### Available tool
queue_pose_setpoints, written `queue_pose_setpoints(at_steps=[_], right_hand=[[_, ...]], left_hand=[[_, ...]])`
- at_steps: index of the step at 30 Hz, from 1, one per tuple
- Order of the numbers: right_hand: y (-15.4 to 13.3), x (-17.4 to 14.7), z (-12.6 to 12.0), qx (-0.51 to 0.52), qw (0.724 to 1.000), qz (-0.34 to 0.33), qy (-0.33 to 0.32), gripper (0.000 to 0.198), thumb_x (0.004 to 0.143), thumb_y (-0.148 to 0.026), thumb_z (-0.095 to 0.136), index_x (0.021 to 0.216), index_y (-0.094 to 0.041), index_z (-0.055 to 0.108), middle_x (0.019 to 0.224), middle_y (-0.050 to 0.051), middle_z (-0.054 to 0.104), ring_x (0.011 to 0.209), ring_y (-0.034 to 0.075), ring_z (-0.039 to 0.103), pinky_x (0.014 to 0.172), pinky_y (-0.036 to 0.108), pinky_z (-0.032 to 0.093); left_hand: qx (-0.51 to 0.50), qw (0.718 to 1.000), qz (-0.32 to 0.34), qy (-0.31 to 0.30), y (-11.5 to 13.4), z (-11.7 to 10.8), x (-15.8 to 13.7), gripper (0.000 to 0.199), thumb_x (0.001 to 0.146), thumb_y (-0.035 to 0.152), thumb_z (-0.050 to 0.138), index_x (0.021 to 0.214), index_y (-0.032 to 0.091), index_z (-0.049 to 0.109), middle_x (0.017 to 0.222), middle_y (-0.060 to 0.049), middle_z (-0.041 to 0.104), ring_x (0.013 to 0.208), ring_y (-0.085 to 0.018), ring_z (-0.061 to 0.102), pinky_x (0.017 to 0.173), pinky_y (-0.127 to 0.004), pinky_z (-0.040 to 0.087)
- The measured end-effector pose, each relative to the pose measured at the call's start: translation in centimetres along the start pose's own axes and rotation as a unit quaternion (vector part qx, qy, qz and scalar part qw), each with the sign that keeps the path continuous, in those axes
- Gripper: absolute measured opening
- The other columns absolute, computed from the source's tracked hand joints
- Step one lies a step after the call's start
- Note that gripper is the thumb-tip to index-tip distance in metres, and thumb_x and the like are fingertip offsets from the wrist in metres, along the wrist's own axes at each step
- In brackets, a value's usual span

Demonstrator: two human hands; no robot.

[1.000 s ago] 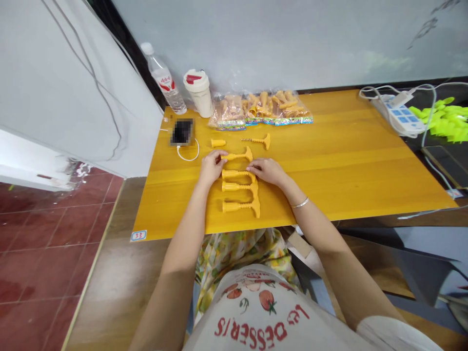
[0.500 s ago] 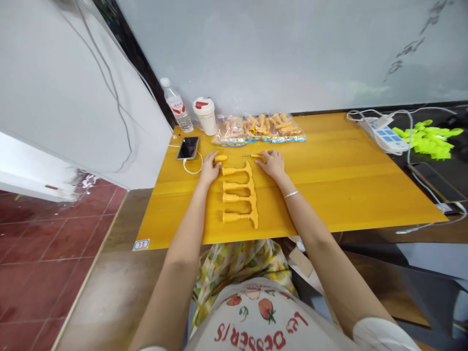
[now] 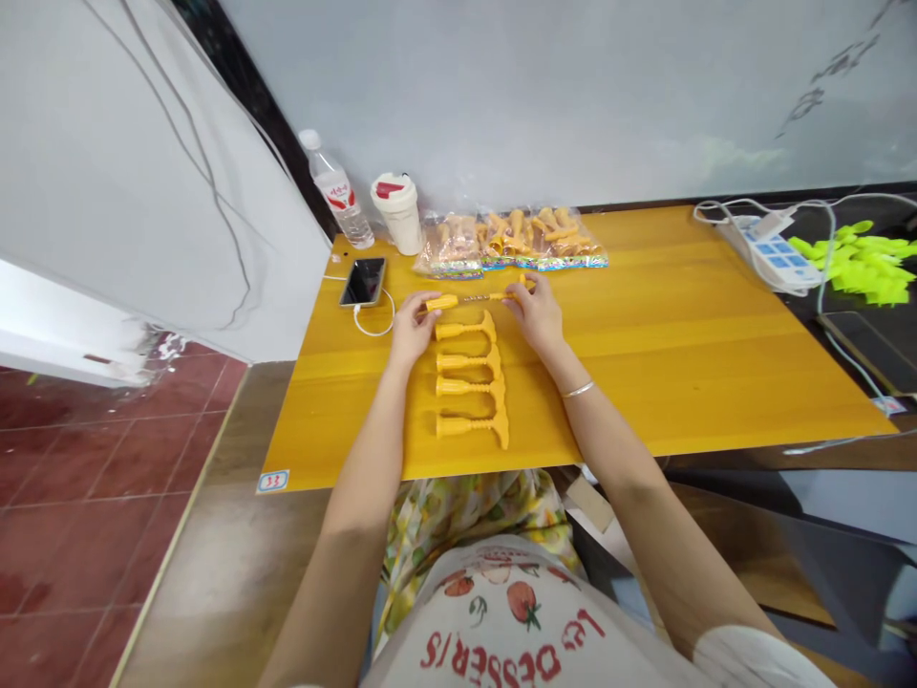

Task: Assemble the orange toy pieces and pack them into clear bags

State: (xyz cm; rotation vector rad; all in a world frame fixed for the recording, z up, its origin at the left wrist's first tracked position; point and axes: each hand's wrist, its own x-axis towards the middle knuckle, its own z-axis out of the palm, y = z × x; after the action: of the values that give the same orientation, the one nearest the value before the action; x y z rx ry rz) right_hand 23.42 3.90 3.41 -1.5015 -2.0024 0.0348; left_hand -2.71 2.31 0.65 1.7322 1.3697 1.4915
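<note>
Plainly reads "33" in red on the small blue-bordered white sticker (image 3: 272, 481) at the near left corner of the glossy yellow wood-grained table (image 3: 716, 354), and "Les DESSERTS" in red, upside down, across the white strawberry-printed shirt (image 3: 494, 612). Shows red characters on the label of the clear plastic water bottle (image 3: 341, 198), too small to make out. Pinches the yellow tapered plastic sleeve (image 3: 442, 302) between thumb and fingers in the left grip (image 3: 414, 332). Clamps the yellow plastic T-handled corkscrew (image 3: 494, 296) by its handle in the right grip (image 3: 537, 312), also closed. Aims the silver metal spiral at the sleeve's end, just beside it; cannot tell whether touching. Lies beyond four yellow sleeved corkscrews (image 3: 458, 363) in a row.
</note>
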Motion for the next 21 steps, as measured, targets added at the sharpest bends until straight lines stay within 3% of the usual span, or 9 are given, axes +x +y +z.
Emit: queue_pose_setpoints(at_steps=[6,10,15,18,21], right_hand=[[-1.2,-0.4,0.1,0.009,1.000,-0.014,-0.009,0.031,0.099,-0.041,0.047,0.113,-0.022,0.067,0.136,0.015,0.051,0.103,0.025,0.056,0.083,0.037,0.051],[-1.8,-0.8,0.8,0.058,0.997,-0.043,-0.015,0.032,0.099,-0.040,0.047,0.115,-0.019,0.065,0.133,0.018,0.048,0.105,0.026,0.057,0.094,0.043,0.050],[-1.1,-0.8,1.1,0.120,0.985,-0.116,-0.052,0.046,0.093,-0.045,0.058,0.129,-0.017,0.055,0.138,0.020,0.041,0.119,0.029,0.053,0.104,0.047,0.046],[-0.5,-0.6,0.6,0.133,0.978,-0.139,-0.081,0.042,0.098,-0.040,0.051,0.134,-0.020,0.052,0.140,0.019,0.042,0.109,0.025,0.058,0.100,0.046,0.049],[-0.3,-0.4,0.0,0.123,0.983,-0.126,-0.060,0.037,0.100,-0.039,0.046,0.132,-0.023,0.057,0.131,0.016,0.048,0.106,0.023,0.058,0.099,0.041,0.048]], left_hand=[[0.002,0.999,0.021,-0.029,1.8,1.0,-0.5,0.025,0.086,0.031,0.064,0.108,0.022,0.069,0.117,-0.009,0.066,0.109,-0.020,0.063,0.086,-0.030,0.055],[-0.002,0.999,0.023,-0.048,2.4,1.4,-0.8,0.025,0.087,0.031,0.063,0.109,0.022,0.069,0.116,-0.009,0.065,0.106,-0.020,0.063,0.082,-0.029,0.056],[-0.008,0.999,0.016,-0.036,1.7,0.8,-0.6,0.026,0.086,0.034,0.064,0.108,0.021,0.069,0.116,-0.010,0.067,0.109,-0.021,0.063,0.088,-0.032,0.054],[-0.005,0.999,0.010,-0.039,1.2,0.4,-0.4,0.029,0.086,0.038,0.066,0.109,0.021,0.069,0.116,-0.010,0.067,0.109,-0.021,0.064,0.091,-0.033,0.052],[-0.005,0.999,0.015,-0.048,1.4,0.4,-0.4,0.030,0.086,0.041,0.066,0.108,0.021,0.069,0.117,-0.010,0.067,0.111,-0.021,0.063,0.092,-0.033,0.052]])
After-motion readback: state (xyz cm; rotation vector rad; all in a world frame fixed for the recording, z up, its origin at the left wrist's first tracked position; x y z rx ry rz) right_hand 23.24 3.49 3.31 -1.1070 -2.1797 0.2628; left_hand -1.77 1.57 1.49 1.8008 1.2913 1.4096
